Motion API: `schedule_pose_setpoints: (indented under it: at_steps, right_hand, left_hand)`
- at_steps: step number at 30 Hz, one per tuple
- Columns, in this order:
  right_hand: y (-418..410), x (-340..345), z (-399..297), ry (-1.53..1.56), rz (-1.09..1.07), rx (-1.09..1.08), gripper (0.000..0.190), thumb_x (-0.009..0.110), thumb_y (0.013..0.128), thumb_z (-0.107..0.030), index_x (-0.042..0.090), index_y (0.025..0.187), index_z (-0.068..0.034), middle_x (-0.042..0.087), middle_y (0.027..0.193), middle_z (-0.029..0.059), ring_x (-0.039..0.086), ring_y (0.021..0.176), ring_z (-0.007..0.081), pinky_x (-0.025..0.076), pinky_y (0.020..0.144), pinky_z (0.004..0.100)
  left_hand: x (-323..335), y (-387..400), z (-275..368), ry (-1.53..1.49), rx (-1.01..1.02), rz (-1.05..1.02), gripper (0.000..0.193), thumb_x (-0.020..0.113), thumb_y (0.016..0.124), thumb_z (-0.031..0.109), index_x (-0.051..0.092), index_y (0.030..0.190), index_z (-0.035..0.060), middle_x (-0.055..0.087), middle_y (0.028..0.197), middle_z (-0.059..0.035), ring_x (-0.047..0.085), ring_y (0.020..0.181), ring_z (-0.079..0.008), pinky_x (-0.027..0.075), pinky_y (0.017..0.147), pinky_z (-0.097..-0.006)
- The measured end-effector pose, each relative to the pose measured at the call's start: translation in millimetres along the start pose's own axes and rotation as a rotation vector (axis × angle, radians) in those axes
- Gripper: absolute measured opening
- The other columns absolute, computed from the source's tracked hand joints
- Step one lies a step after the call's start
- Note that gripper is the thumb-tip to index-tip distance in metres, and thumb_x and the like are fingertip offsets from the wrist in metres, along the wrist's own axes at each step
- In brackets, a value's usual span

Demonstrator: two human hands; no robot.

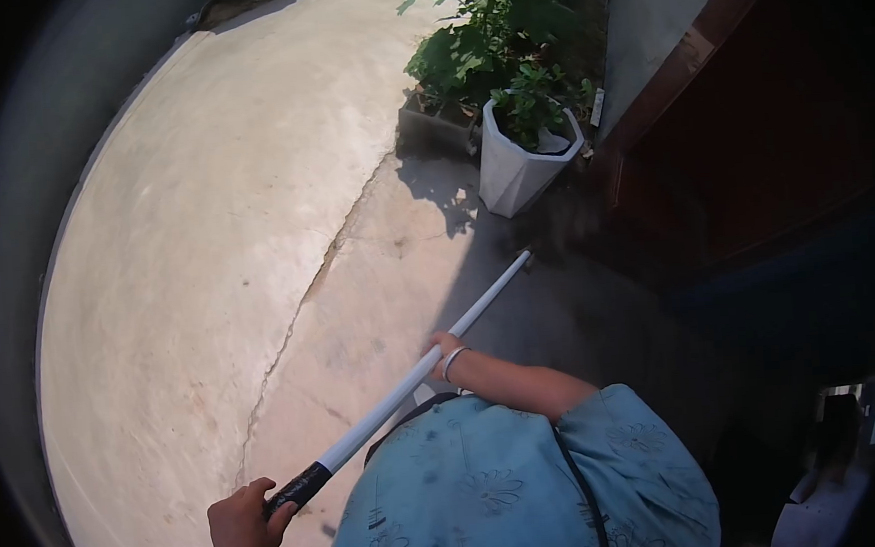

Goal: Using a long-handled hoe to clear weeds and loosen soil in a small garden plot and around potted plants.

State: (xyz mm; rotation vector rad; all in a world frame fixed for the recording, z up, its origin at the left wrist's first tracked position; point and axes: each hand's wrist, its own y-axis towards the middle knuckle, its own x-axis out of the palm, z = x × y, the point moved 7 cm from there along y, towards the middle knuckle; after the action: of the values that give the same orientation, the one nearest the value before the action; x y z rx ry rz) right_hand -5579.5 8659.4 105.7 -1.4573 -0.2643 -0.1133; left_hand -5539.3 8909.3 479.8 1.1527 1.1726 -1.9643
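Observation:
A long white pole [385, 401] runs slantwise in front of my body, from lower left to upper right. My left hand [244, 527] is closed around its black-wrapped end [300, 486], thumb along the side. Farther along the shaft, my right hand [446, 354] grips the pole from beneath, a pale bangle at the wrist. The pole's far end [525, 256] reaches into shadow near the ground. Something dark and blurred lies just beyond it, and I cannot tell whether it is joined to the pole.
A white faceted planter [518, 174] with a small plant stands ahead. Beside it is a grey block planter [436, 127] under a leafy plant [480, 41]. A jagged crack [310, 285] crosses the sunlit concrete floor [160, 290]. A dark red panel [745, 142] borders the right side.

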Motion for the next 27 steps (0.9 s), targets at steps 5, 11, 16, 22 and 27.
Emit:
schedule_pose_setpoints:
  at_steps: [5, 11, 16, 22, 27]
  right_hand:
    - [5.7, 60.9, 2.5, -0.041, 0.075, 0.062, 0.014, 0.047, 0.071, -0.006, 0.034, 0.077, -0.006, 0.04, 0.055, 0.0057, 0.043, 0.044, 0.0165, 0.04, 0.042, 0.0293]
    - [55.4, 169.6, -59.7, -0.165, -0.06, 0.182, 0.012, 0.046, 0.071, -0.009, 0.036, 0.077, -0.007, 0.042, 0.055, 0.0058, 0.043, 0.043, 0.0163, 0.041, 0.042, 0.0302]
    - [28.4, 273.3, -154.3, -0.214, -0.209, 0.04, 0.011, 0.046, 0.07, -0.009, 0.037, 0.074, -0.006, 0.04, 0.048, 0.0061, 0.043, 0.041, 0.0179, 0.039, 0.039, 0.032]
    - [36.8, 366.1, -265.1, -0.186, -0.258, -0.03, 0.011, 0.047, 0.068, -0.011, 0.037, 0.067, -0.007, 0.039, 0.048, 0.0053, 0.041, 0.04, 0.0183, 0.036, 0.04, 0.0327]
    - [61.4, 419.3, -350.9, -0.054, -0.244, -0.071, 0.011, 0.047, 0.067, -0.011, 0.037, 0.067, -0.008, 0.038, 0.05, 0.0045, 0.041, 0.041, 0.0189, 0.036, 0.043, 0.0344]
  left_hand:
    - [-32.6, 20.5, 16.9, 0.024, -0.2, 0.112, 0.029, 0.066, 0.058, 0.014, 0.055, 0.082, 0.0026, 0.053, 0.048, -0.008, 0.052, 0.041, -0.0204, 0.039, 0.044, -0.0267]
    - [-43.4, 95.7, 46.9, -0.059, -0.363, 0.192, 0.03, 0.067, 0.056, 0.013, 0.056, 0.081, 0.0014, 0.053, 0.049, -0.0098, 0.053, 0.042, -0.0194, 0.041, 0.044, -0.0263]
    - [-57.1, 180.4, 90.4, -0.241, -0.514, 0.098, 0.035, 0.071, 0.05, 0.011, 0.056, 0.08, 0.0016, 0.054, 0.058, -0.0108, 0.054, 0.046, -0.0196, 0.042, 0.046, -0.0273]
    - [-95.8, 301.1, 135.5, 0.014, -0.225, 0.137, 0.039, 0.07, 0.05, 0.014, 0.055, 0.084, 0.0044, 0.054, 0.066, -0.0103, 0.055, 0.057, -0.0228, 0.044, 0.054, -0.0289]
    - [-114.8, 407.9, 142.2, -0.081, -0.174, 0.087, 0.039, 0.069, 0.051, 0.014, 0.054, 0.085, 0.0043, 0.055, 0.067, -0.0112, 0.055, 0.06, -0.0243, 0.043, 0.055, -0.0307]
